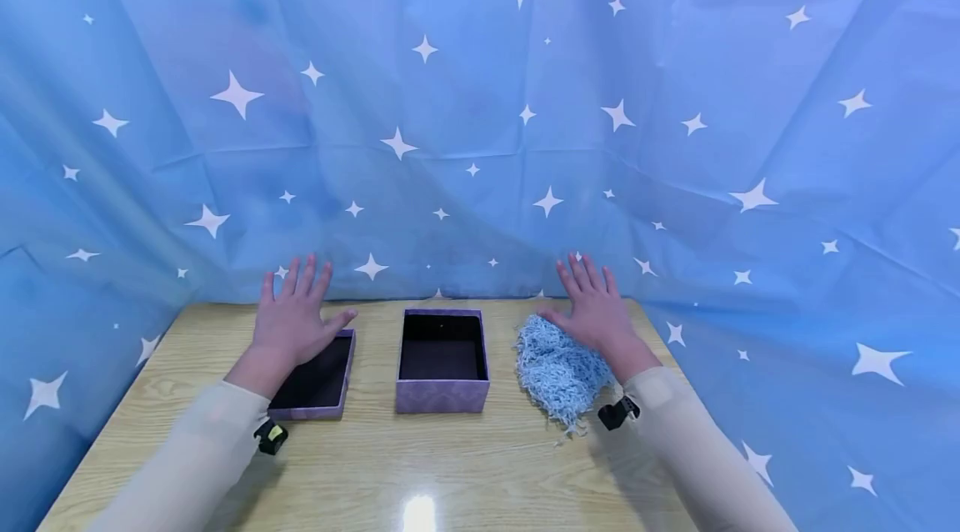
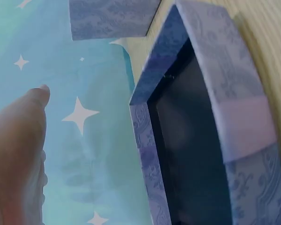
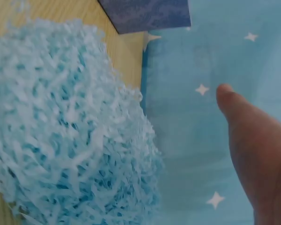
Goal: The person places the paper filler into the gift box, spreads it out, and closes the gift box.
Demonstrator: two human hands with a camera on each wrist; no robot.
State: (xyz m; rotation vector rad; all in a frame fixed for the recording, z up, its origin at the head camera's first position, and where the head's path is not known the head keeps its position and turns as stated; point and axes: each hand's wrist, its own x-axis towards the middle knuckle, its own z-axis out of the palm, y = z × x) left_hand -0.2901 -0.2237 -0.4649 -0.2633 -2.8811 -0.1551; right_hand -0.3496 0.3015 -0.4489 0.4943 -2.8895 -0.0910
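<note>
My left hand is held with fingers spread above the purple box lid, which lies with its dark inside up and is partly hidden by the hand and forearm. The left wrist view shows the lid close by, apart from the hand. Over a heap of light blue shredded paper, my right hand also has its fingers spread. It holds nothing; in the right wrist view the hand is apart from the shredded paper. Between the hands stands a purple box with a black interior, uncovered.
A light wood-grain table carries everything. Behind it and at both sides hangs a blue curtain with white stars, meeting the table's back edge. Each wrist wears a small black device, one at the left, one at the right.
</note>
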